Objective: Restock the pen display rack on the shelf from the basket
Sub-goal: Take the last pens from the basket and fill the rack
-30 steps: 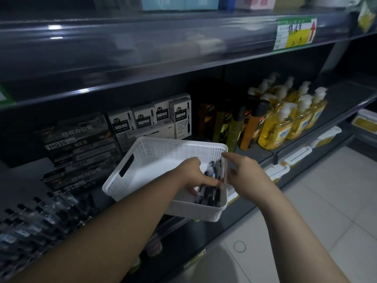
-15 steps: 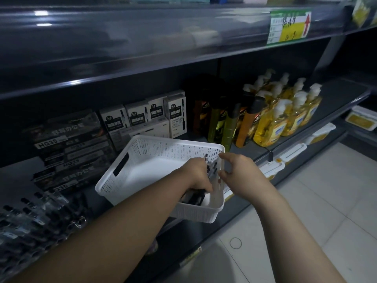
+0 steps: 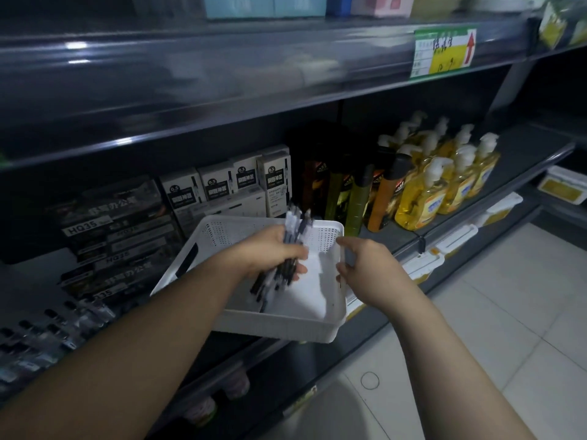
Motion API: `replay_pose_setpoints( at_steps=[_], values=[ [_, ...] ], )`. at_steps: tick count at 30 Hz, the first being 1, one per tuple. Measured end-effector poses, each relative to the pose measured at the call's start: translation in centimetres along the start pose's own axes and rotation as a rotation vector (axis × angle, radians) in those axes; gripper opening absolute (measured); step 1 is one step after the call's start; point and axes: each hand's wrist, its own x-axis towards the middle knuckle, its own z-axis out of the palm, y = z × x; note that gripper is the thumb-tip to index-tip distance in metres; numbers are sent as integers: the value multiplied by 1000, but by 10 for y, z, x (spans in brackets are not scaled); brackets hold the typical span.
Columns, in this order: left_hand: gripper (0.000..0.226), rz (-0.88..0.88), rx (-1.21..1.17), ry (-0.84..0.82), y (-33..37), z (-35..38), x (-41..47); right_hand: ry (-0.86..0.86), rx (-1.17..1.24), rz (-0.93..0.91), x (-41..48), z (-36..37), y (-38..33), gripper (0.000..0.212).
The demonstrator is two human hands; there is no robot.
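Pens (image 3: pixel 297 228), a dark bundle with pale caps, sit in your left hand (image 3: pixel 266 252). Its fingers are curled tight round the middle of the bundle. The bundle slants, with its upper ends rising above the far rim of the basket (image 3: pixel 279 325) and its lower ends pointing down into the near part of it. Motion blur hides how many pens you hold.

The basket is white and perforated, with a slot handle in its left wall. It sits at the front edge of the shelf (image 3: pixel 524 144), and its near side hangs out past that edge. Your right hand (image 3: pixel 368 268) grips the basket's right wall, thumb over the rim and fingers curled against the side.

The pen display rack (image 3: pixel 47 331) stands at the left end of the same shelf, at the front edge and well apart from the basket, with rows of dark-capped pens slanting in it. Behind the basket are white pen boxes (image 3: pixel 222 185) marked 0.5, and to their left a stack of dark boxes (image 3: pixel 117 230) marked HQ35. To the right stand dark bottles (image 3: pixel 349 192), then yellow pump bottles (image 3: pixel 444 185). A green and yellow price tag (image 3: pixel 444 52) hangs on the front edge of the shelf above.
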Motion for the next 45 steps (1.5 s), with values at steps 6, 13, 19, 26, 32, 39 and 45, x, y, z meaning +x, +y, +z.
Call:
replay_pose_setpoints(
  at_steps=[6,13,19,26,32,39,45],
  values=[
    [6,-40,67,-14,-5,-24,-16,-2,-55,15,-2,4,-3,51],
    [7,5,97,35,-18,-12,-42,-13,-62,42,-4,7,-12,56],
    [10,69,-99,194,-20,-5,-33,-7,-49,42,-3,11,-17,56],
    [10,-35,-115,34,-25,3,-41,-6,-71,37,5,10,-12,44],
    [17,101,-289,236,-9,-13,-55,56,-187,1,2,11,-19,49],
    [20,160,-319,405,14,-33,-103,180,136,-249,-16,3,-66,40],
    [15,248,-278,463,-11,-41,-170,58,332,-401,-41,17,-120,20]
  ],
)
